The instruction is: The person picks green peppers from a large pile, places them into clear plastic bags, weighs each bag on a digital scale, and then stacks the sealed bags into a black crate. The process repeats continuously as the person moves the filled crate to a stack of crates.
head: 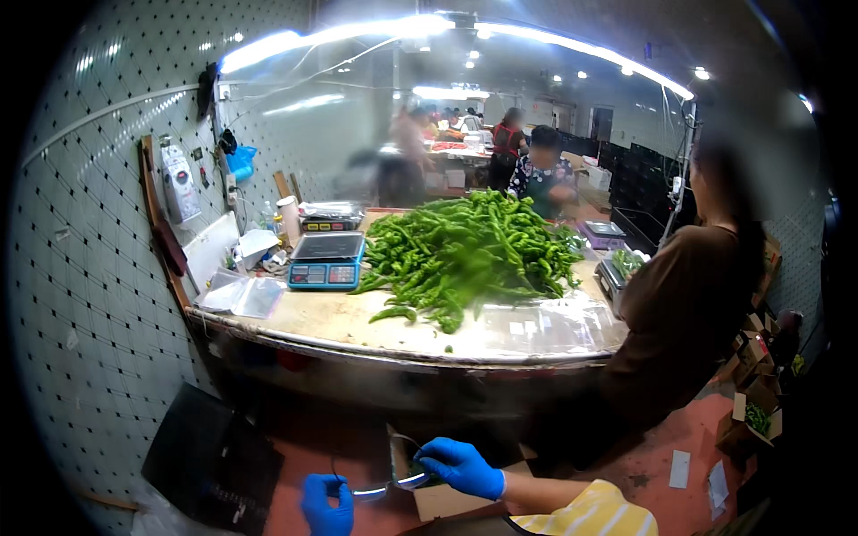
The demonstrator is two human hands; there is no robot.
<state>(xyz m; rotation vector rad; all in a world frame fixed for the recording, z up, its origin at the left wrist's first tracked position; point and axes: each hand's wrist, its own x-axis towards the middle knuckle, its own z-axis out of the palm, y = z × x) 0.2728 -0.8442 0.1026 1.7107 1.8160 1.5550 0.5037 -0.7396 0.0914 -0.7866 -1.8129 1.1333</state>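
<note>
My left hand (327,504), in a blue glove, pinches one temple of a pair of eyeglasses (371,492) low in the view. The other side of the frame is held by my right hand (462,467), also blue-gloved. Both hands are below the table's front edge, over an open cardboard box (442,502) and the floor. On the table (315,328) in front of me lies a large heap of green peppers (462,254). Clear plastic bags (543,328) lie at its front right, and a blue digital scale (327,261) stands to its left.
A person in a brown top (677,321) stands close on the right by another scale (610,278). Across the table is another person (546,174). A black plastic crate (208,462) stands at lower left. Cardboard boxes (751,415) line the right side.
</note>
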